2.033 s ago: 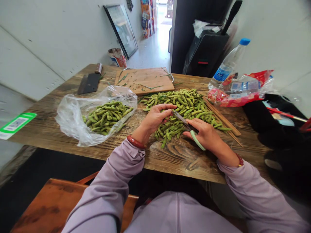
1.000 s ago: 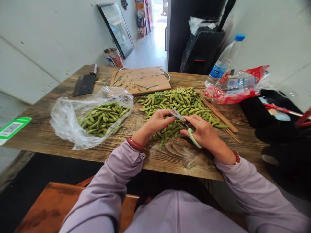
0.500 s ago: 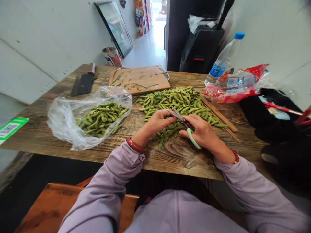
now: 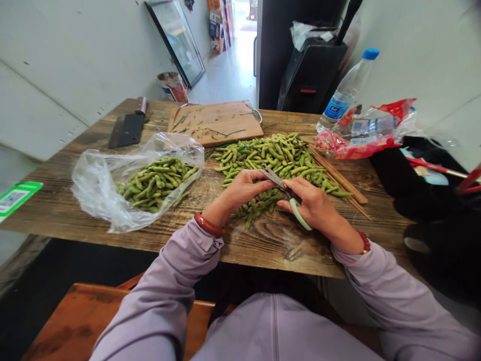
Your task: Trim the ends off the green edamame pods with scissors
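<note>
- The right hand (image 4: 313, 203) has its fingers clamped on a pair of scissors (image 4: 276, 178) with a pale green handle; the blades point away from that hand, slightly parted at the tips, and reach the fingertips of the left hand (image 4: 244, 190).
- The left hand has thumb and forefinger drawn close together beside the blades; whether a pod is pinched between them, I cannot tell.
- The loose heap of green pods (image 4: 276, 153) lies on the worktop (image 4: 259, 250), just beyond and partly beneath both hands; a few pods trail toward the near edge.
- More pods (image 4: 160, 183) sit in an open clear plastic bag (image 4: 97, 188) to the left of the heap; the bag's mouth is spread wide around them.
- Behind the bag and heap lies a cutting board (image 4: 223, 118) strewn with green scraps; a cleaver (image 4: 128, 130) lies flat to its left.
- Thin wooden sticks (image 4: 340, 176) lie along the heap's right side; beyond them are a blue-capped bottle (image 4: 340, 103) and crumpled red-and-clear packaging (image 4: 376, 131).
</note>
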Demonstrator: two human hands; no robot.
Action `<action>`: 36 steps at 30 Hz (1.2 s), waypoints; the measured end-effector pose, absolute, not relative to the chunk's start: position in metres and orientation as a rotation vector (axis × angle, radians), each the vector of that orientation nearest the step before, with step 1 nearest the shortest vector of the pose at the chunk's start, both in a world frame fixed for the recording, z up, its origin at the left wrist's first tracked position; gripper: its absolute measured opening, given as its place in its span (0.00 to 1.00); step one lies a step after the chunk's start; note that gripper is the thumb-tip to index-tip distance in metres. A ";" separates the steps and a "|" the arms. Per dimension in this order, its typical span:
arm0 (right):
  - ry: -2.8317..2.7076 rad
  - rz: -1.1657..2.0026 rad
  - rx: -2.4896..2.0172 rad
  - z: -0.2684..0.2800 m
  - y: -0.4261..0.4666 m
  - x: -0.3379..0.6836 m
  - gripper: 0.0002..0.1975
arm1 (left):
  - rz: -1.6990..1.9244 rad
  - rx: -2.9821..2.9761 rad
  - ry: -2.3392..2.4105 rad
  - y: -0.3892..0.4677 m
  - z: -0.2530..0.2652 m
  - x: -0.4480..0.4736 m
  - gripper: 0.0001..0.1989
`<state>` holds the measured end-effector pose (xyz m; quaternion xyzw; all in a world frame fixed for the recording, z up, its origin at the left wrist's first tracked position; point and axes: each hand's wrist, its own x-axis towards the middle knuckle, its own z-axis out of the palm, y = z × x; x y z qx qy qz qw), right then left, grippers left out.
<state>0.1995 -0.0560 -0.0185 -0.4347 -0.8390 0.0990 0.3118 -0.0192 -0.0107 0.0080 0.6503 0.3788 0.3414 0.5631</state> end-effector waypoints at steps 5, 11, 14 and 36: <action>-2.235 0.249 -1.181 -0.017 -0.057 0.200 0.20 | 0.850 1.538 0.859 -0.009 0.006 -0.019 0.13; -2.271 0.231 -1.204 -0.016 -0.057 0.200 0.20 | 0.854 1.510 0.836 -0.007 0.005 -0.020 0.12; -2.261 0.241 -1.213 -0.018 -0.056 0.200 0.19 | 0.851 1.525 0.867 -0.008 0.006 -0.021 0.11; -2.169 0.233 -1.171 -0.022 -0.053 0.201 0.27 | 0.946 1.058 0.833 -0.006 0.007 -0.021 0.15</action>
